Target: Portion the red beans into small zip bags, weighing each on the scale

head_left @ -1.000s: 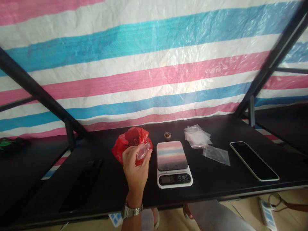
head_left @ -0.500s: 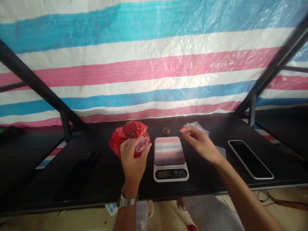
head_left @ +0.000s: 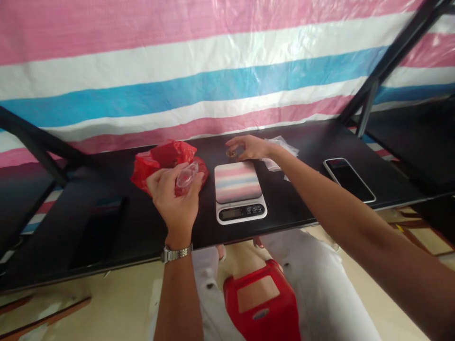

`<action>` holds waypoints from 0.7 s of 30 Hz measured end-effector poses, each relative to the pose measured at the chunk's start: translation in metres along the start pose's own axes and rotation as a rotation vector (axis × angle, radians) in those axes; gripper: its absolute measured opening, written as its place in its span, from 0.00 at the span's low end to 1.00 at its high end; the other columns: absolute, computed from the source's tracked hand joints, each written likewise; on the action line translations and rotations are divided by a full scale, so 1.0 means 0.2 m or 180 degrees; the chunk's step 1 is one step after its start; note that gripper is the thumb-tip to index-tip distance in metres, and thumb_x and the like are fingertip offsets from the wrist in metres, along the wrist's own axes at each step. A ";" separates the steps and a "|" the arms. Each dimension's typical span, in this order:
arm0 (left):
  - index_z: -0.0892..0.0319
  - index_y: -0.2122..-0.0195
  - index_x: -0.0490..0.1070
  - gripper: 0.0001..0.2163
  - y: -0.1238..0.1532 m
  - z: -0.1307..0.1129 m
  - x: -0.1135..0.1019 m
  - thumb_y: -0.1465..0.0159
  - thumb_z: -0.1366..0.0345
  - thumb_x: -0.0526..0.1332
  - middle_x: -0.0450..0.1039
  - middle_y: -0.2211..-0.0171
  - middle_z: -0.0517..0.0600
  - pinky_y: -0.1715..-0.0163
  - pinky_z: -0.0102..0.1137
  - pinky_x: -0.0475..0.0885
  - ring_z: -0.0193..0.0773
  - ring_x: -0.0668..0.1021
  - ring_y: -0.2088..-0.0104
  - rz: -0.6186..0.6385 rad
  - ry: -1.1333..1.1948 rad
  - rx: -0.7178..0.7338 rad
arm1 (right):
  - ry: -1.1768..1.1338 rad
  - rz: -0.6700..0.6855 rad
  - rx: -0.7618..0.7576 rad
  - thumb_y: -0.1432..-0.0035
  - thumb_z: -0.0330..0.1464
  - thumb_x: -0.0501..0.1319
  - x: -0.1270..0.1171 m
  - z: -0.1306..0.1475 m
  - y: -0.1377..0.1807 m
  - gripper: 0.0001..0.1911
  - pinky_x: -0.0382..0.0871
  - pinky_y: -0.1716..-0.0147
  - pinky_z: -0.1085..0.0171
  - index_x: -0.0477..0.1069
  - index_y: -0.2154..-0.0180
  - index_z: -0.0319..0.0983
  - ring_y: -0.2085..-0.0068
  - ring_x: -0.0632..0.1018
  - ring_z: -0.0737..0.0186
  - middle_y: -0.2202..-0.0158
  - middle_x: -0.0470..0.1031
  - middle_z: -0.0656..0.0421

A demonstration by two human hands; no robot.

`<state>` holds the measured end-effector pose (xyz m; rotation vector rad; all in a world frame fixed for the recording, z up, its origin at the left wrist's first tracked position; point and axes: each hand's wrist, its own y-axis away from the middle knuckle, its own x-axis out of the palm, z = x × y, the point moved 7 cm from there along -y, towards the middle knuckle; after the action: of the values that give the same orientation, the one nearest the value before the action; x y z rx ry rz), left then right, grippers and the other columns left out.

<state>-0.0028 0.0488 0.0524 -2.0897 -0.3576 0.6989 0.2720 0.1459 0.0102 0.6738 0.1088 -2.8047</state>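
Observation:
My left hand, with a metal watch at the wrist, pinches a small clear plastic bag between thumb and fingers, its mouth spread into an oval. Just behind that hand sits a crumpled red plastic bag. At the back of the table, my right hand curls its thumb and fingers around a small clear cup with brown bits in it. A white digital kitchen scale lies between my two arms, nothing on its shiny plate; its display is too blurred to read.
Several flat clear plastic bags lie behind my right forearm. A phone with a white edge rests on the right of the black table. A dark flat object lies at left. Below is a red stool between my legs.
My right hand has moved left from beside the clear bags to the small cup and closed around it. My left hand still holds the small clear bag. The view has tilted down.

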 end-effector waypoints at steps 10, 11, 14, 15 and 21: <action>0.56 0.49 0.81 0.13 0.00 -0.09 0.04 0.31 0.57 0.72 0.82 0.59 0.52 0.50 0.39 0.74 0.47 0.77 0.54 0.0019 0.0050 0.0310 | -0.0185 -0.0415 0.0010 0.50 0.19 0.74 0.00 0.12 0.03 0.27 0.81 0.43 0.48 0.78 0.47 0.32 0.51 0.86 0.50 0.51 0.86 0.46; 0.56 0.49 0.81 0.13 -0.01 -0.10 0.06 0.31 0.58 0.72 0.83 0.59 0.53 0.49 0.40 0.74 0.47 0.77 0.54 0.0077 0.0085 0.0331 | -0.0203 -0.0463 -0.0059 0.48 0.20 0.73 -0.01 0.15 0.06 0.26 0.82 0.43 0.48 0.77 0.47 0.33 0.51 0.86 0.51 0.50 0.86 0.46; 0.55 0.47 0.80 0.13 -0.02 -0.13 0.15 0.30 0.58 0.71 0.83 0.57 0.52 0.46 0.42 0.73 0.47 0.78 0.53 0.0382 0.0164 0.0320 | -0.0564 -0.0543 -0.0273 0.45 0.26 0.74 -0.03 0.28 0.19 0.20 0.82 0.43 0.51 0.78 0.50 0.37 0.49 0.86 0.53 0.50 0.86 0.50; 0.55 0.46 0.79 0.13 -0.02 -0.14 0.18 0.30 0.58 0.70 0.83 0.57 0.52 0.45 0.43 0.73 0.48 0.78 0.53 0.0487 0.0179 0.0314 | -0.0735 -0.0525 -0.0320 0.44 0.29 0.74 -0.02 0.32 0.24 0.20 0.82 0.43 0.52 0.79 0.49 0.38 0.49 0.86 0.53 0.50 0.86 0.51; 0.56 0.39 0.75 0.19 -0.02 -0.12 0.27 0.29 0.61 0.69 0.82 0.55 0.54 0.47 0.43 0.74 0.49 0.77 0.52 0.0531 0.0216 0.0167 | -0.0623 -0.0444 -0.0541 0.41 0.34 0.73 0.08 0.52 0.42 0.22 0.81 0.42 0.53 0.79 0.45 0.42 0.46 0.85 0.54 0.45 0.84 0.54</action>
<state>0.0541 0.0609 0.0477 -2.1039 -0.1265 0.7248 0.2345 0.0476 0.0942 0.3637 0.3652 -2.9324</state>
